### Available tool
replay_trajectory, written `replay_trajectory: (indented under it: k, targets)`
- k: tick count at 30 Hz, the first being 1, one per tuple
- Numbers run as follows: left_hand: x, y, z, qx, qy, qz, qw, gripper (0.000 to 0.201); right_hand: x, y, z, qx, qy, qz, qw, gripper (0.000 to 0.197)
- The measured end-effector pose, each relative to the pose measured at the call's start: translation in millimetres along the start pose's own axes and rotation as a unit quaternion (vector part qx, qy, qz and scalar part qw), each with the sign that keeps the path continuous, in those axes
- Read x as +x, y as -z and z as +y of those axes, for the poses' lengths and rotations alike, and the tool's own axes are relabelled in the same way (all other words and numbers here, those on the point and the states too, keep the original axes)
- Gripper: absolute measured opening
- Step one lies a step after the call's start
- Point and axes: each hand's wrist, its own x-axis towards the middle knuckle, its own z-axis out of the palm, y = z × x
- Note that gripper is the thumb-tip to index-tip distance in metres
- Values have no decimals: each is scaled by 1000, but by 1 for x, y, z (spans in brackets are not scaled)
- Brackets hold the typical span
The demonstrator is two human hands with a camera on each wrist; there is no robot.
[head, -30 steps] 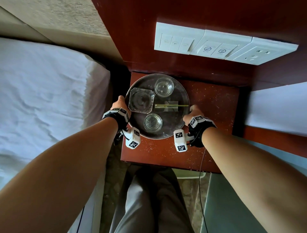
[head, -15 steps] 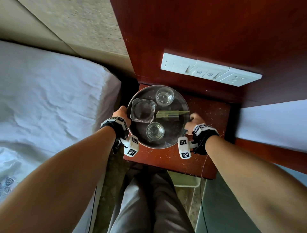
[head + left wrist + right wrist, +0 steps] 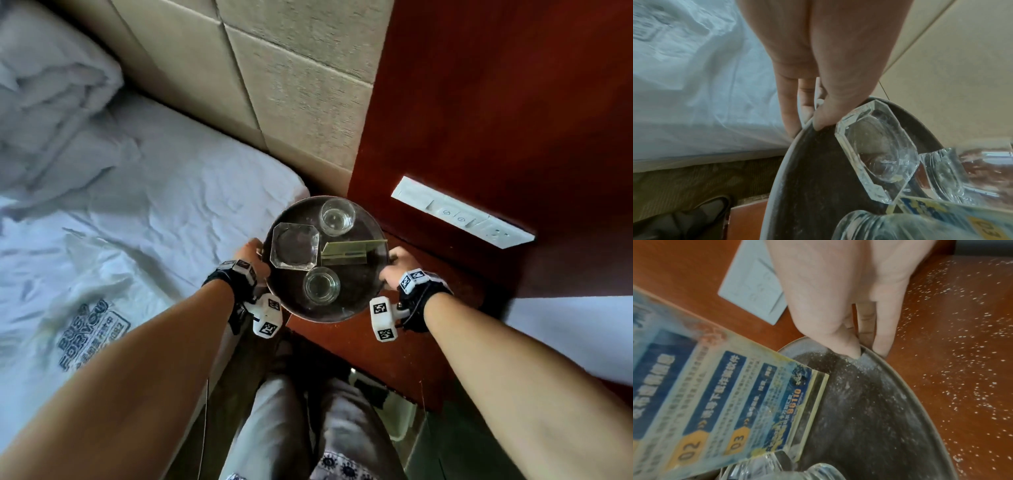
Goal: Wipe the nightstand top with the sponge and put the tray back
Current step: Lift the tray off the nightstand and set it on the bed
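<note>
A round dark metal tray [image 3: 359, 301] hangs in the air, half over the nightstand's left edge and half over the gap by the bed. My left hand [image 3: 251, 255] grips its left rim, thumb inside [image 3: 824, 120], fingers beneath. My right hand [image 3: 394, 265] grips the right rim [image 3: 920, 402] the same way. On the tray stand two glass tumblers [image 3: 337, 216] [image 3: 321, 286], a square glass ashtray [image 3: 295, 250] and a clear-framed printed card [image 3: 347, 253]. The red-brown nightstand top [image 3: 445, 308] is speckled with white crumbs [image 3: 962, 353]. No sponge is in view.
A bed with white sheets [image 3: 137, 212] lies to the left, with a printed plastic bag [image 3: 89, 325] on it. A padded headboard [image 3: 291, 85] and a red wood wall panel with a white switch plate [image 3: 462, 217] stand behind. My legs [image 3: 308, 428] are below.
Both hands have lifted the tray off the nightstand and carried it left toward the bed. The head view has swung left, showing more bed and headboard.
</note>
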Motion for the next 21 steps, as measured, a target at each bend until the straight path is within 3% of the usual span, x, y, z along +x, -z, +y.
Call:
replay_trajectory:
  k: [3, 10, 17, 21]
  targets:
    - [-7, 24, -36, -54, 29, 20, 998, 46, -24, -6, -42, -21, 23, -25, 999, 21]
    - [-40, 81, -123, -181, 74, 61, 979, 36, -59, -60, -134, -87, 112, -55, 988, 26]
    - [-58, 122, -232, -242, 117, 109, 957, 33, -83, -151, -216, -179, 176, -87, 964, 29]
    - [-59, 138, -304, -289, 144, 104, 941, 33, -112, -208, -259, -225, 207, -98, 947, 28]
